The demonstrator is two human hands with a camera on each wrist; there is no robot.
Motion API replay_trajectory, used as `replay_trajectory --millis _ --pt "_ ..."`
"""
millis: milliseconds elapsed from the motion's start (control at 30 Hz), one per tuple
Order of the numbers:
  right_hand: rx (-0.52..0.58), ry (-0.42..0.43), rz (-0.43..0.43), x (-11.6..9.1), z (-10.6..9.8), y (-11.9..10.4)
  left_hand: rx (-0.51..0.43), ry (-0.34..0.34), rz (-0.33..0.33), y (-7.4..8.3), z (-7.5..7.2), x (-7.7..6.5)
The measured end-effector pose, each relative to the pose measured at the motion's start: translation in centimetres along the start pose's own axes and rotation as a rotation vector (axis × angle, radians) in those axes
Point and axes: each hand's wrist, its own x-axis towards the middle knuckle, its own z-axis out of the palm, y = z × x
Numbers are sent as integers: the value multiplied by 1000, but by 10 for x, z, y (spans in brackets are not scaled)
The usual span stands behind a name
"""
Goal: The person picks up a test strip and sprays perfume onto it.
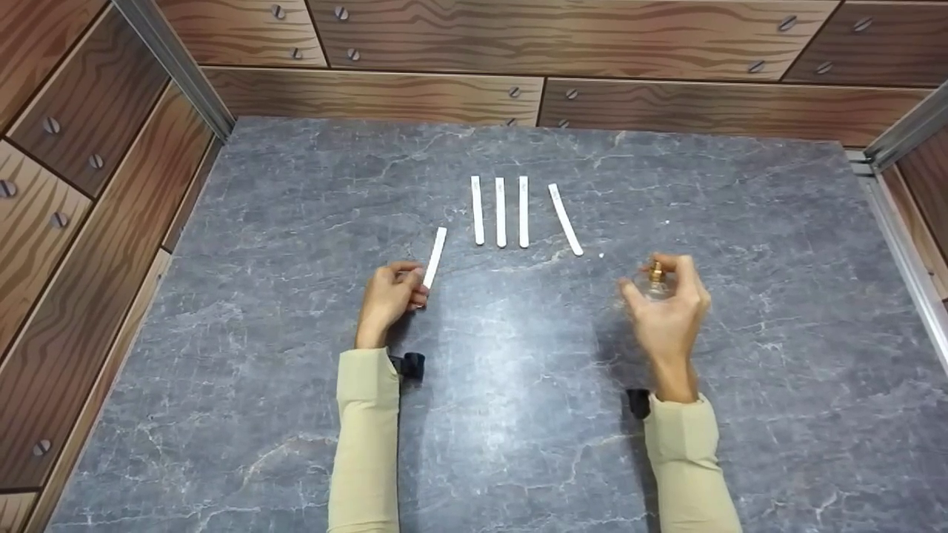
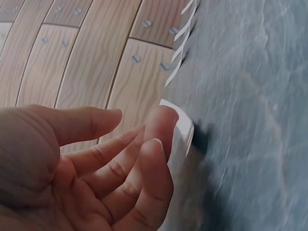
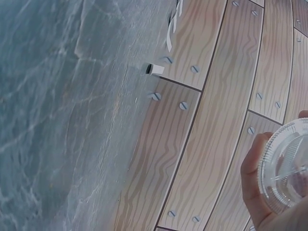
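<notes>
My left hand (image 1: 390,295) is at the lower end of a white paper strip (image 1: 435,255), left of the other strips. Its fingers are loosely bent against or just above the strip, and in the left wrist view the thumb stands apart from the fingertips. Part of that strip (image 2: 184,126) is hidden behind the fingers. On the right, my right hand (image 1: 670,314) grips a small clear glass perfume bottle (image 1: 656,287) with a gold spray top. The bottle's round ridged base (image 3: 276,168) shows in the right wrist view. Fingers cover part of the bottle.
Several more white strips (image 1: 501,211) with small markings lie in a row on the grey marbled table (image 1: 296,437), the rightmost one (image 1: 565,220) slanted. Tiny white specks lie to their right. Wood-patterned panels (image 1: 429,37) and metal posts bound the table.
</notes>
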Motion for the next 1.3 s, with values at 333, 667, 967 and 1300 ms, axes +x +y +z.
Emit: replay_trajectory --millis 333,667,967,1300 --pt "-14 11 5 0 1 0 -13 60 -3 -3 -13 3" --pt "-10 6 5 0 0 2 36 77 -48 -8 -9 3" --pt "-22 4 -10 1 2 2 35 62 -78 -8 -5 1" --pt "-24 -5 -10 0 4 1 225 82 -25 -5 -3 -1"
